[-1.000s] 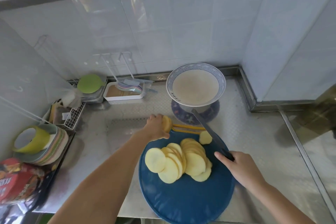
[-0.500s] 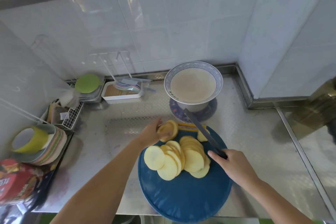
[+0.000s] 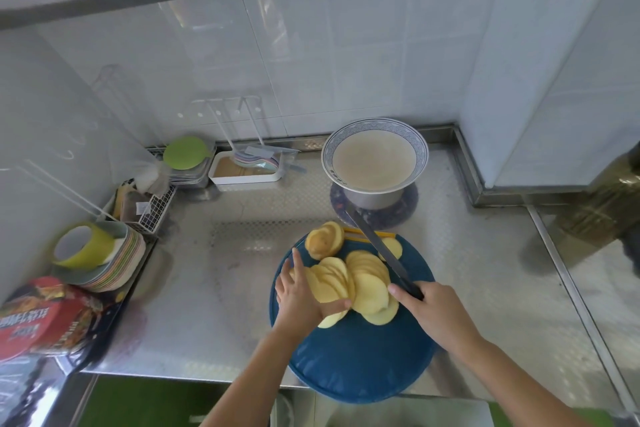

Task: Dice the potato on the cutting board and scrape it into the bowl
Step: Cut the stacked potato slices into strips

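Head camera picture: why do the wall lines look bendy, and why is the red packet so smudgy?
Head view: the wide-angle lens bends straight lines, like the joints of the wall tiles; the red packet sits at the frame's edge, where things smear; the potato slices in the middle look sharp; the steel counter shows soft glare.

home kitchen, tiled walls (image 3: 363, 55), steel counter (image 3: 221, 274), stacked plates (image 3: 114, 263)

The left grip (image 3: 300, 295) lies palm down, fingers straight and spread, thumb stretched rightward. The right grip (image 3: 433, 315) curls round a knife (image 3: 375, 243). Both forearms are bare.
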`<act>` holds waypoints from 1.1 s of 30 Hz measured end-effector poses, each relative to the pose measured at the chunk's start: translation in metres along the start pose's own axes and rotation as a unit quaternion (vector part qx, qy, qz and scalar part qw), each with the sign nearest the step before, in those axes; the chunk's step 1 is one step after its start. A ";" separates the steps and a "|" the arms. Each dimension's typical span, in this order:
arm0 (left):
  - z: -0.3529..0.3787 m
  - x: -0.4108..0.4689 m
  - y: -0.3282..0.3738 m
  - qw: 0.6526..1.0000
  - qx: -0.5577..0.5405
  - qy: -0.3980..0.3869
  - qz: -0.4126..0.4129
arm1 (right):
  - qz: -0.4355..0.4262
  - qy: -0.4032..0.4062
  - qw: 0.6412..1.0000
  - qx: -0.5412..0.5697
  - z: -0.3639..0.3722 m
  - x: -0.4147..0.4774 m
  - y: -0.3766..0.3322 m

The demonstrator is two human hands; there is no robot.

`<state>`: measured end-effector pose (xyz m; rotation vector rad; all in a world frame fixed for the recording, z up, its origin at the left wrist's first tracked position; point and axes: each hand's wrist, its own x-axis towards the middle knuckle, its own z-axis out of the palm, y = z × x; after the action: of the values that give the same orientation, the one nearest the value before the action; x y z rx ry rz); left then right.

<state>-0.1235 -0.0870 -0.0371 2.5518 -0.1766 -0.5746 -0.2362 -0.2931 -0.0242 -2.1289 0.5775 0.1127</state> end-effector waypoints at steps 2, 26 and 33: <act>0.004 -0.003 0.006 1.000 0.009 0.011 -0.010 | 0.000 0.000 1.000 -0.006 0.002 -0.001 0.000; -0.004 -0.012 -0.009 0.982 0.060 -0.057 0.171 | -0.006 -0.005 1.000 -0.005 0.006 -0.004 0.000; -0.009 -0.010 -0.008 0.985 0.040 -0.045 0.165 | -0.010 -0.004 1.000 -0.005 0.003 -0.004 -0.007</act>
<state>-0.1283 -0.0739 -0.0305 2.4972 -0.6512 -0.5602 -0.2361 -0.2860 -0.0202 -2.1425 0.5530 0.1138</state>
